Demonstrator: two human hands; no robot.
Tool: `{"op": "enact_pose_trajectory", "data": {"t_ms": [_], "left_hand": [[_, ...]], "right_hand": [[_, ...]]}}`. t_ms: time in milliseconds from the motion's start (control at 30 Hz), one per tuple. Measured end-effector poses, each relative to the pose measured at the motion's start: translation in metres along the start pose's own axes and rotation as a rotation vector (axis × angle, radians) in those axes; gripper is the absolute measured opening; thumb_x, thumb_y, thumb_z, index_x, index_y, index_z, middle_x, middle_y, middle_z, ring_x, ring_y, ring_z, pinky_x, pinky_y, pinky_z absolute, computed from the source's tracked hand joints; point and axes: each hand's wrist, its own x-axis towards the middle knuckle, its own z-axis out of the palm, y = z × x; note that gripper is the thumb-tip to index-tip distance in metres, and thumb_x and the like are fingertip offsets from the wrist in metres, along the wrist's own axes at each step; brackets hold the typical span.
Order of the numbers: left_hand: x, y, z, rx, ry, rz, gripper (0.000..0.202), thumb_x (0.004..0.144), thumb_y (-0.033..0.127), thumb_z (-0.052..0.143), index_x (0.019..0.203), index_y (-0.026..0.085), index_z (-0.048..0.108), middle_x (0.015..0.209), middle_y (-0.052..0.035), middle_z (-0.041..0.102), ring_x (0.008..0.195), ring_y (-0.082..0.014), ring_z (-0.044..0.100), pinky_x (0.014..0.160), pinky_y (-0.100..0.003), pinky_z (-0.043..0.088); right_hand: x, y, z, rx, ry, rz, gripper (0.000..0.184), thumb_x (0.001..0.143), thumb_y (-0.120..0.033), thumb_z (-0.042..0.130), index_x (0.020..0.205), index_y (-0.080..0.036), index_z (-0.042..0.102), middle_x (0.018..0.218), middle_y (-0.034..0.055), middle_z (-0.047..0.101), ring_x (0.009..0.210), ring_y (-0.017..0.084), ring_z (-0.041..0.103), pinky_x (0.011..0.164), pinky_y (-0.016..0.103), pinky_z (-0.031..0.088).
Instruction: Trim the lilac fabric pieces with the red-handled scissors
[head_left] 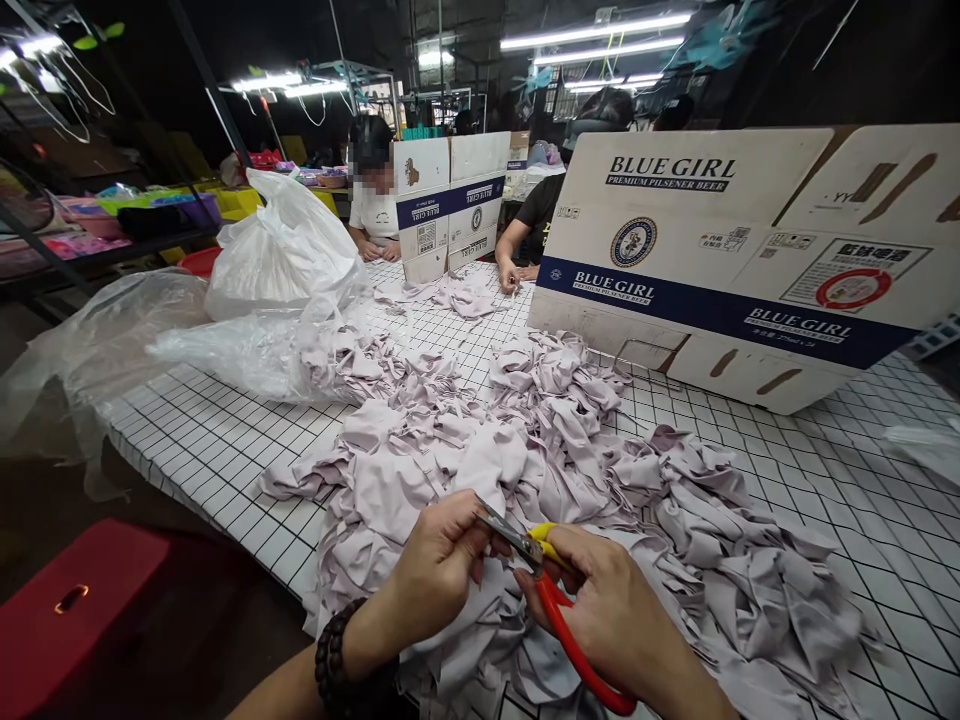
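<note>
My right hand [604, 605] grips a pair of scissors [553, 600] with one red and one yellow handle. The metal blades point up and left, their tips reaching the fingers of my left hand [442, 555]. Those fingers are closed in a pinch at the blade ends; whatever lies between them is hidden. Dark beads circle my left wrist. Beneath both hands spreads a heap of pale lilac-grey cloth pieces [480, 465], loose and crumpled, with more of them to the right.
A white-and-blue carton [675, 240] stands at the right on the gridded tabletop [225, 470]. A smaller carton [450, 205] stands farther back. Plastic bags [281, 250] sit at the left, above a red stool [82, 610]. Two people work across the table.
</note>
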Motion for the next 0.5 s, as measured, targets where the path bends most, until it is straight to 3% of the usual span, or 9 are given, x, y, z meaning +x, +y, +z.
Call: {"op": "enact_pose_trajectory", "data": {"t_ms": [367,500], "left_hand": [[0.0,0.001,-0.003,-0.044,-0.024,-0.072,0.038,0.093,0.036,0.048,0.067,0.013,0.061,0.065,-0.0011,0.049,0.05,-0.0084,0.046,0.049,-0.02,0.037],[0.0,0.002,-0.003,-0.131,-0.02,-0.129,0.045,0.092,0.049,0.048,0.067,0.013,0.06,0.064,-0.0006,0.049,0.047,-0.0078,0.046,0.046,-0.02,0.036]], "right_hand": [[0.003,0.009,0.009,-0.032,0.134,-0.057,0.03,0.071,-0.026,0.058,0.057,-0.022,0.032,0.054,-0.0048,0.042,0.049,0.011,0.036,0.049,0.025,0.024],[0.009,0.015,0.012,0.211,0.043,-0.034,0.039,0.074,-0.031,0.062,0.052,-0.022,0.031,0.05,-0.0057,0.035,0.048,0.01,0.032,0.048,0.025,0.022]]}}
